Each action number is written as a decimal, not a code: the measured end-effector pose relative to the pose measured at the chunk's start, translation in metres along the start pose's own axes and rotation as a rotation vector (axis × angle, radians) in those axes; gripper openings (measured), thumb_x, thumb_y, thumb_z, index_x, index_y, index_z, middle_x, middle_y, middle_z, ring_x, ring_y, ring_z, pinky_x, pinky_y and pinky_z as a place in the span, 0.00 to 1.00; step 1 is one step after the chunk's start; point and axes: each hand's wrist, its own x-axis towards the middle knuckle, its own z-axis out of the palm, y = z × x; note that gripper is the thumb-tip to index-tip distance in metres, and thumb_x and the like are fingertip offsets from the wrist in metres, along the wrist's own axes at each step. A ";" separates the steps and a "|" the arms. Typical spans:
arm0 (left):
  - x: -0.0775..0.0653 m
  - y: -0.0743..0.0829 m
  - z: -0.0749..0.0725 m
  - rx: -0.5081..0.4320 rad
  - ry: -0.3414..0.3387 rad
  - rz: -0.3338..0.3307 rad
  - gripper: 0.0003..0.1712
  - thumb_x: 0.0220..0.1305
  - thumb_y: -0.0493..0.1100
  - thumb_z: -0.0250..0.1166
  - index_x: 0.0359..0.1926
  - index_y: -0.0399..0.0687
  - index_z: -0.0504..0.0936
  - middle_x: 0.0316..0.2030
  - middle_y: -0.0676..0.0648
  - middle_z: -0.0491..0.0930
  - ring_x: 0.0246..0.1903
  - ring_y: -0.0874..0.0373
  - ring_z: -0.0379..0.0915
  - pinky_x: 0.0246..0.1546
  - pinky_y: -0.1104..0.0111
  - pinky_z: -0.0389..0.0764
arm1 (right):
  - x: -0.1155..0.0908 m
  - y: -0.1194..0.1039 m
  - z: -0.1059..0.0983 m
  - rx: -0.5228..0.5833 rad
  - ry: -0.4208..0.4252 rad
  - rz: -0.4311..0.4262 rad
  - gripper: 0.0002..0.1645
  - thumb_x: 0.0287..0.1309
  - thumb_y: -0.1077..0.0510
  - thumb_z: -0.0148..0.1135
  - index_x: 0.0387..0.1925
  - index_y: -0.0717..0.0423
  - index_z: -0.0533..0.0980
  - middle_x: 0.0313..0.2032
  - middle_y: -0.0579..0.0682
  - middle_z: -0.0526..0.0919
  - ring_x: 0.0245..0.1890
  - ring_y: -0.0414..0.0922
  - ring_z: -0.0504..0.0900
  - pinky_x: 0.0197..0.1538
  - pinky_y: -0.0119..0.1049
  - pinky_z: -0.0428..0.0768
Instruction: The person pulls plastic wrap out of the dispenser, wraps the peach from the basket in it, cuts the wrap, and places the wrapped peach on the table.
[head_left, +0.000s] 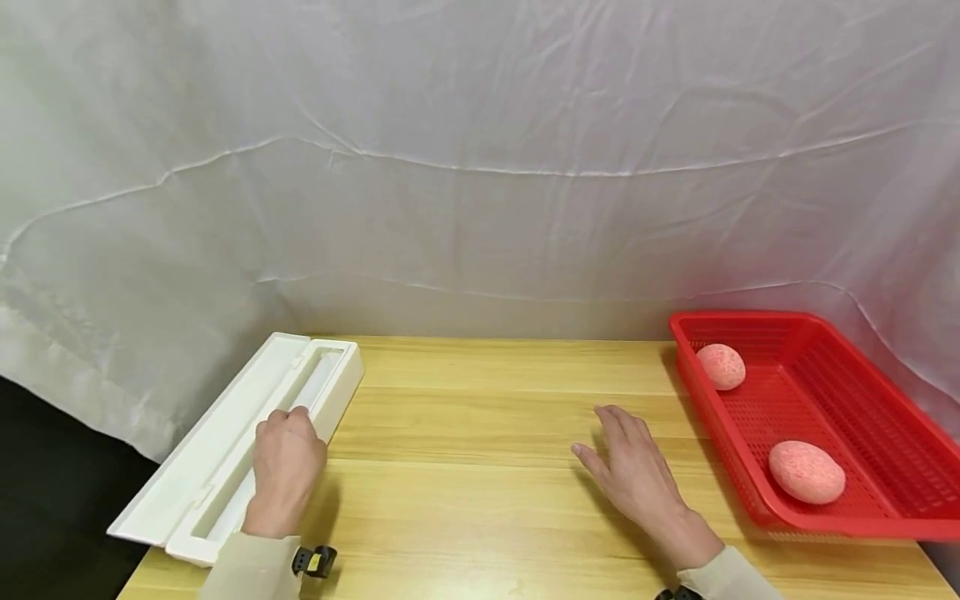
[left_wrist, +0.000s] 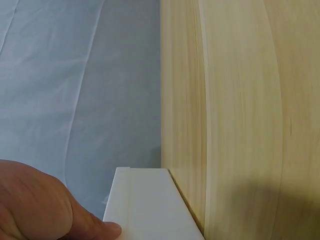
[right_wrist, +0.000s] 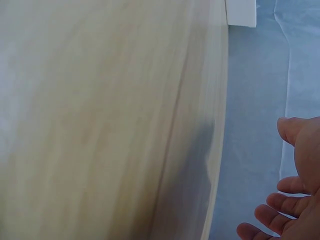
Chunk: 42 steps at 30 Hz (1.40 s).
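Observation:
A long, narrow white box (head_left: 339, 404) lies slantwise on the left of the table, its hinged lid (head_left: 202, 450) folded open to the left. My left hand (head_left: 283, 468) grips the box's right side wall from above with curled fingers. In the left wrist view the thumb (left_wrist: 107, 230) lies against the white box (left_wrist: 155, 205); the other fingertips are hidden. Over the table, right of the middle, my right hand (head_left: 637, 471) is held with fingers extended and thumb spread, holding nothing. The right wrist view shows that hand (right_wrist: 305, 195) with its fingers loosely bent.
At the right stands a red plastic basket (head_left: 825, 525) with perforated sides. In it lie two pink speckled egg-shaped objects, one egg-shaped object (head_left: 722, 367) farther back and another egg-shaped object (head_left: 807, 472) nearer. A pale curtain (head_left: 480, 225) hangs behind the wooden table (head_left: 465, 500).

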 end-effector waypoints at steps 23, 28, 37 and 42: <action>-0.011 0.077 0.037 -0.054 0.072 0.323 0.19 0.41 0.19 0.65 0.39 0.33 0.84 0.35 0.36 0.81 0.35 0.39 0.75 0.38 0.52 0.82 | 0.003 -0.007 0.004 0.008 -0.004 0.009 0.41 0.64 0.48 0.75 0.67 0.70 0.72 0.63 0.68 0.77 0.63 0.66 0.76 0.64 0.63 0.77; -0.008 0.090 0.043 -0.060 0.015 0.388 0.20 0.45 0.18 0.68 0.41 0.34 0.84 0.37 0.39 0.82 0.38 0.42 0.77 0.40 0.56 0.82 | 0.008 -0.009 0.004 0.015 -0.002 0.005 0.42 0.65 0.47 0.73 0.68 0.71 0.71 0.65 0.69 0.76 0.64 0.67 0.75 0.65 0.64 0.76; -0.003 0.113 0.047 -0.091 -0.130 0.448 0.23 0.54 0.23 0.74 0.52 0.37 0.86 0.45 0.41 0.85 0.44 0.45 0.79 0.47 0.58 0.85 | 0.020 -0.014 0.005 0.028 0.014 -0.004 0.41 0.66 0.46 0.73 0.68 0.71 0.71 0.65 0.69 0.76 0.65 0.66 0.74 0.67 0.63 0.76; 0.000 0.132 0.052 -0.111 -0.131 0.596 0.22 0.52 0.22 0.74 0.49 0.40 0.87 0.41 0.43 0.86 0.41 0.47 0.80 0.47 0.60 0.83 | 0.025 -0.016 0.005 0.044 0.030 -0.004 0.43 0.64 0.48 0.75 0.68 0.72 0.71 0.65 0.70 0.76 0.65 0.67 0.74 0.67 0.63 0.75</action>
